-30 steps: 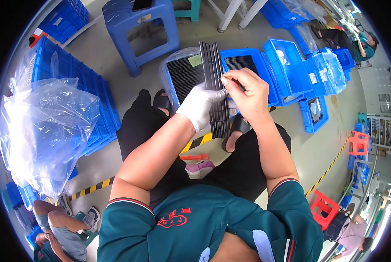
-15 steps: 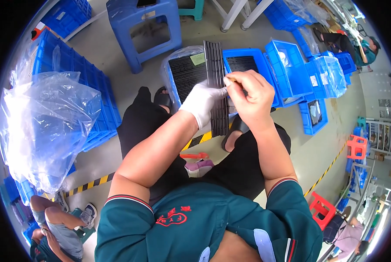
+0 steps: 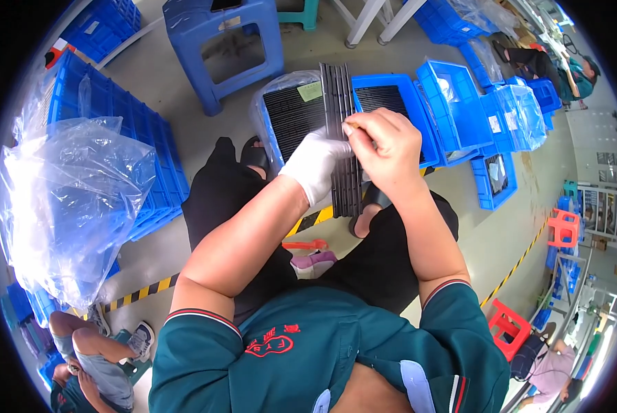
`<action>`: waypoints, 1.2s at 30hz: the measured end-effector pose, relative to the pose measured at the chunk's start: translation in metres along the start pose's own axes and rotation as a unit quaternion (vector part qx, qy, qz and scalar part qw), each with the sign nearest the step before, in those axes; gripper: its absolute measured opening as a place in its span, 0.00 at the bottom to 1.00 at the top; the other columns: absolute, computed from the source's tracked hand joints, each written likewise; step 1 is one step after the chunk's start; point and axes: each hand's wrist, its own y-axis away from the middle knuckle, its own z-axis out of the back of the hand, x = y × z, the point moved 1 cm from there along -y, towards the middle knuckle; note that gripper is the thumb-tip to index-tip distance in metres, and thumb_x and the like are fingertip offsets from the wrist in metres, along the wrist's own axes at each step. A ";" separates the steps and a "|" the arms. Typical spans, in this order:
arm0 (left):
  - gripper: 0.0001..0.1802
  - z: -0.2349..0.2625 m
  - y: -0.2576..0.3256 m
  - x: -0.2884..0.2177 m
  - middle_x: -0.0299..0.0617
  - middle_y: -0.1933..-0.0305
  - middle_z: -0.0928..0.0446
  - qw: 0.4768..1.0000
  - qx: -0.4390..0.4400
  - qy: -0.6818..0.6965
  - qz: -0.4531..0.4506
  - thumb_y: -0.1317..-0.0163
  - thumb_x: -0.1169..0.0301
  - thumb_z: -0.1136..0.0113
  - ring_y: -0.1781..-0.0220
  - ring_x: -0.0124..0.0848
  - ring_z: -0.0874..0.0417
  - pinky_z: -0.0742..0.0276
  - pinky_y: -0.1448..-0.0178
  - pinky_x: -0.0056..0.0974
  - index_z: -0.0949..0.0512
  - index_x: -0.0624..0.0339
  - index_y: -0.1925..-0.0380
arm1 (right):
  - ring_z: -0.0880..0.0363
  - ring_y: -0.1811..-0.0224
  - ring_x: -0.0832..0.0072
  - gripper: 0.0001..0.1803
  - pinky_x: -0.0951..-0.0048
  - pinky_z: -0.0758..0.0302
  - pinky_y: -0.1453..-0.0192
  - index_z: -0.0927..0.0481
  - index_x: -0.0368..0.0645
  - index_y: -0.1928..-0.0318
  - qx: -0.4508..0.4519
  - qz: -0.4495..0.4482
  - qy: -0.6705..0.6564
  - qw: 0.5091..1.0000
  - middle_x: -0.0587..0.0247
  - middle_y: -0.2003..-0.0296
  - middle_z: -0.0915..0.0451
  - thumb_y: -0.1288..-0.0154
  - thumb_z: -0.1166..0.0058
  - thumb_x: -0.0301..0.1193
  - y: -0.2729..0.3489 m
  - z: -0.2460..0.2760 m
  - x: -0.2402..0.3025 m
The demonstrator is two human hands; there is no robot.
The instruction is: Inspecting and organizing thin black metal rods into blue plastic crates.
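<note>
My left hand (image 3: 312,166), in a white glove, is closed around a bundle of long black ribbed strips (image 3: 345,184). The strips stand lengthwise in front of me, above my knees. My bare right hand (image 3: 392,153) is at their right side, thumb and forefinger pinched together close to the strips' surface. A small brownish bit shows at those fingertips, too small to name. Beyond my hands, a blue bin lined with clear plastic (image 3: 272,141) holds rows of similar black strips, with a yellow-green paper slip (image 3: 310,91) on top. Another blue bin (image 3: 414,96) beside it holds more strips.
A blue plastic stool (image 3: 220,88) stands ahead. Stacked blue crates (image 3: 143,138) with a clear plastic bag (image 3: 74,199) are at left, other blue bins (image 3: 453,103) at right. An orange-red object (image 3: 305,245) lies between my legs. A seated person (image 3: 91,358) is at lower left.
My right hand has shifted slightly left and toward the strips, its fingertips still pinched. The left hand keeps its grip on the strips.
</note>
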 end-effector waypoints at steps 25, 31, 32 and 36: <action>0.17 -0.009 0.007 -0.008 0.44 0.57 0.22 0.996 0.024 0.066 0.050 0.36 0.79 0.48 0.59 0.37 0.16 0.16 0.58 0.43 0.29 0.62 0.47 | 0.24 0.73 0.81 0.06 0.80 0.29 0.69 0.16 0.39 0.67 0.003 -0.206 -0.199 0.958 0.67 0.74 0.23 0.48 0.34 0.22 0.005 -0.002 -0.016; 0.16 -0.009 0.009 -0.011 0.44 0.57 0.23 0.994 0.041 0.074 0.063 0.36 0.78 0.48 0.58 0.37 0.16 0.15 0.57 0.44 0.29 0.62 0.47 | 0.23 0.73 0.78 0.06 0.78 0.28 0.69 0.15 0.40 0.68 0.012 -0.198 -0.190 0.962 0.66 0.74 0.23 0.49 0.35 0.22 0.003 0.000 -0.012; 0.16 -0.009 0.010 -0.011 0.43 0.58 0.23 0.995 0.045 0.072 0.056 0.36 0.78 0.48 0.58 0.36 0.17 0.16 0.57 0.43 0.29 0.62 0.47 | 0.23 0.73 0.78 0.06 0.78 0.28 0.69 0.15 0.40 0.68 0.011 -0.198 -0.190 0.961 0.66 0.74 0.23 0.49 0.35 0.22 0.003 0.000 -0.011; 0.17 0.001 0.003 -0.005 0.43 0.58 0.23 0.998 0.061 0.001 0.016 0.38 0.78 0.48 0.59 0.34 0.18 0.17 0.55 0.41 0.29 0.62 0.48 | 0.23 0.74 0.67 0.06 0.71 0.26 0.69 0.16 0.44 0.72 -0.010 -0.004 -0.047 0.999 0.65 0.75 0.22 0.54 0.35 0.23 0.000 0.002 -0.003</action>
